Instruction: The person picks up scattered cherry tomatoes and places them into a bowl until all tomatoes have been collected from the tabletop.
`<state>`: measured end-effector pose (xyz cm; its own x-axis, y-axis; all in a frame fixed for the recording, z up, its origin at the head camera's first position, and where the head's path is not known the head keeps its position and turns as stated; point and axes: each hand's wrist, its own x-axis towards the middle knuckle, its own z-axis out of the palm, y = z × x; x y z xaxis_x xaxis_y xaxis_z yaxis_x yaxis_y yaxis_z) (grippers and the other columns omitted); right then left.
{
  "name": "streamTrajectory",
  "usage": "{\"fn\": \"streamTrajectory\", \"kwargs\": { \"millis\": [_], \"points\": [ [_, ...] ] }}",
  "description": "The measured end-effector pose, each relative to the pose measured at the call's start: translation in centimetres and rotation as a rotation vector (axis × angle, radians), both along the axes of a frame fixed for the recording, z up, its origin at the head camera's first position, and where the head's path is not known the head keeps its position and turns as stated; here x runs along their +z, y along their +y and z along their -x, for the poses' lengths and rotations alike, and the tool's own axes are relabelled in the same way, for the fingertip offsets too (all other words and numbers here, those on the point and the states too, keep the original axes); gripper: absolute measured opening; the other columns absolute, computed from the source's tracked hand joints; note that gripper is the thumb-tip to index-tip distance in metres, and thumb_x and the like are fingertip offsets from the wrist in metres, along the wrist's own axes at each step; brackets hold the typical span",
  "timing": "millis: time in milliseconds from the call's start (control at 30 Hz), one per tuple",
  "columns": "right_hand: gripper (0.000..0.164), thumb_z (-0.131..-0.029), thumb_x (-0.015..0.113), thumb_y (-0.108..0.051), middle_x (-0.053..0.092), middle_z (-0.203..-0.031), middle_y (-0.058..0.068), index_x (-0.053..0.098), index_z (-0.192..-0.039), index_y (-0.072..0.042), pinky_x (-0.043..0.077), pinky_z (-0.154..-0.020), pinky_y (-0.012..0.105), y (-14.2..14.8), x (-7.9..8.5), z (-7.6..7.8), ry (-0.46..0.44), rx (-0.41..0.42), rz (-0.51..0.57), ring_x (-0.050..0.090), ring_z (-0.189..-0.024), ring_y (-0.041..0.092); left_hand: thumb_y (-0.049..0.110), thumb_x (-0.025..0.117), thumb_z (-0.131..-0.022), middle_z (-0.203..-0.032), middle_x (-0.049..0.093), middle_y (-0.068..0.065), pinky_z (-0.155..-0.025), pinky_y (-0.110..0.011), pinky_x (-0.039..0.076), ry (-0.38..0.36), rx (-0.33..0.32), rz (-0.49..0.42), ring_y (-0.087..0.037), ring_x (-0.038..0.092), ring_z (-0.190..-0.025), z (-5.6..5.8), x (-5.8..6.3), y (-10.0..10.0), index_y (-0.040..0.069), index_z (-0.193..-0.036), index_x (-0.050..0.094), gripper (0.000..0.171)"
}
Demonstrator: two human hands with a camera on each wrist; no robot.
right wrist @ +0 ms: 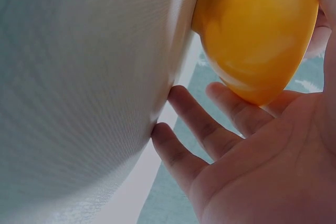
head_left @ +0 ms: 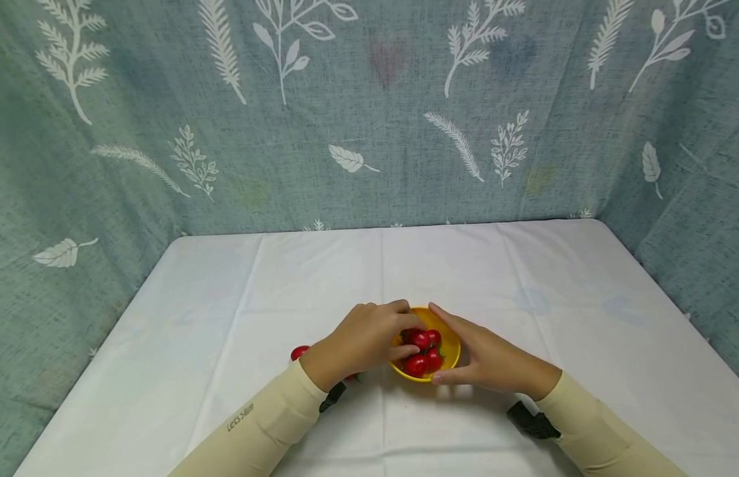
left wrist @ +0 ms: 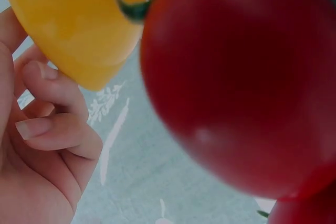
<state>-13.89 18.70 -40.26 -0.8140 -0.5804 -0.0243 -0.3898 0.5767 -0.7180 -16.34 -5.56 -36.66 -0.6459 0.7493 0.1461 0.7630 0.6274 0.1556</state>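
Observation:
A yellow bowl holding several red cherry tomatoes stands on the table between both hands. My left hand reaches over the bowl's left rim, thumb and forefinger on either side of a tomato inside. In the left wrist view, its other fingers curl beside the bowl's outer wall. My right hand holds the bowl's right side between thumb and forefinger. In the right wrist view, its lower fingers spread under the bowl's side, two fingertips touching the cloth.
More tomatoes lie left of the bowl, partly hidden by my left wrist; one tomato shows beyond it. A tomato looms large in the left wrist view. White cloth covers the table; a patterned green curtain surrounds its back and sides.

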Motion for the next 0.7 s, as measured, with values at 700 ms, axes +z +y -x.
{"fn": "streamTrajectory", "kwargs": {
  "millis": [700],
  "points": [
    [0.112,-0.077,0.08,-0.057,0.031,-0.163,0.005,0.019,-0.161,-0.016,0.03,-0.118,0.052,-0.2,0.1,0.1,-0.005,-0.028,-0.029,0.033,-0.15,0.029,0.03,0.078,-0.087,-0.097,0.064,0.012,-0.055,-0.017,0.041,0.058,0.113,-0.114,0.0,0.044,-0.056,-0.4,1.4,-5.9,0.027,-0.116,0.071,0.031]
  ]
}}
